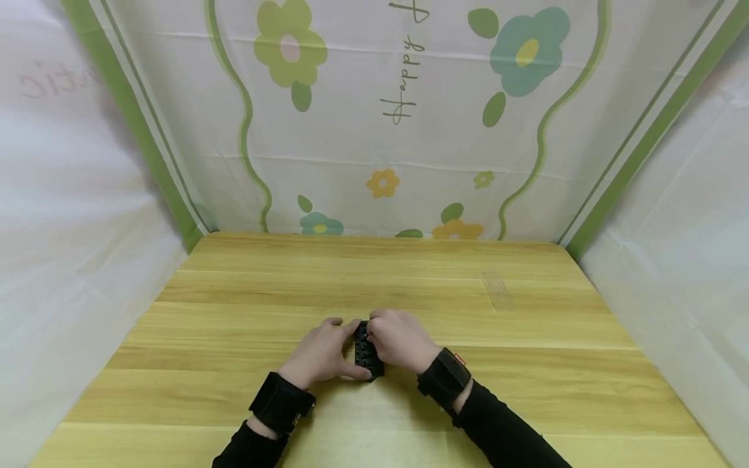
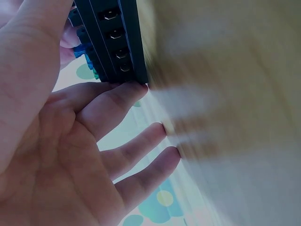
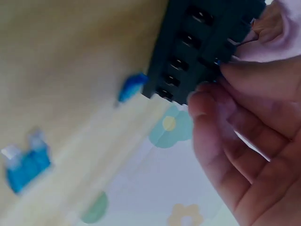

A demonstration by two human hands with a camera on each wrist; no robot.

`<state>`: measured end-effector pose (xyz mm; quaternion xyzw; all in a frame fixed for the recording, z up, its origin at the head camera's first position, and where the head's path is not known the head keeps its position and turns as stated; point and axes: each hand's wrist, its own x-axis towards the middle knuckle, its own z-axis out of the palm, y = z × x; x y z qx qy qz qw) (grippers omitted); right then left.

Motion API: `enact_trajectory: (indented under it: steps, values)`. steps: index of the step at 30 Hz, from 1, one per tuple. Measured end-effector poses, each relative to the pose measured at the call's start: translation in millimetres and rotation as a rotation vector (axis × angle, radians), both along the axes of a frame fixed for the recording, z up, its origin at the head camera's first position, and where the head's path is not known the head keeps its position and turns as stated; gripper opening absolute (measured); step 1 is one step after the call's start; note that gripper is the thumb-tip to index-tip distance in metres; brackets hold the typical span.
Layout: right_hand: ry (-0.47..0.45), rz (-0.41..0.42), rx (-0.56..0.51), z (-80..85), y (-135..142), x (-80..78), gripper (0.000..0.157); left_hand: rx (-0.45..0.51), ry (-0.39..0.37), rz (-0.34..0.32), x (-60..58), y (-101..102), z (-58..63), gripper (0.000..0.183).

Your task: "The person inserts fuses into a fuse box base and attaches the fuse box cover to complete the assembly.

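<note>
Head: block (image 1: 368, 356) at the near side of the table (image 1: 526, 403), between the hands, long axis near to far; left hand (image 1: 322, 354) on its left grips it, thumb at near end, finger at far end, right hand (image 1: 400, 338) pinches its far right part, neither clearly nearer. Left wrist: block is black, row of slots with metal inside. Right wrist: blurry blue bits (image 3: 28, 172) to its left

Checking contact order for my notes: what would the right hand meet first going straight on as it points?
Most likely the black block, directly in front of the right hand; they seem to touch already, though exact contact is hard to judge.
</note>
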<state>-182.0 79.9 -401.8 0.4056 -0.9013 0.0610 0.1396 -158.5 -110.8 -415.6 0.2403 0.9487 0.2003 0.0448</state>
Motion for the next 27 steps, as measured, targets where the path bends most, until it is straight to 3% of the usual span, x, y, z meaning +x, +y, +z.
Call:
enact_trajectory:
  steps: [7, 11, 17, 27]
  values:
    - [0.054, 0.036, 0.217, 16.1, -9.6, 0.1, 0.006, 0.005, 0.016, -0.013, -0.1, 0.1, -0.2, 0.096]
    - [0.019, 0.057, 0.248, 19.2, -15.0, -4.7, 0.016, 0.018, 0.049, -0.026, 0.3, 0.3, -0.9, 0.088]
    - [-0.011, 0.045, 0.275, 21.1, -24.3, -7.2, 0.019, 0.038, 0.069, -0.032, 0.8, -0.1, -2.2, 0.073]
    - [-0.059, 0.056, 0.281, 28.5, -30.4, -7.3, 0.014, 0.034, 0.071, -0.029, -1.3, -0.1, -2.6, 0.067]
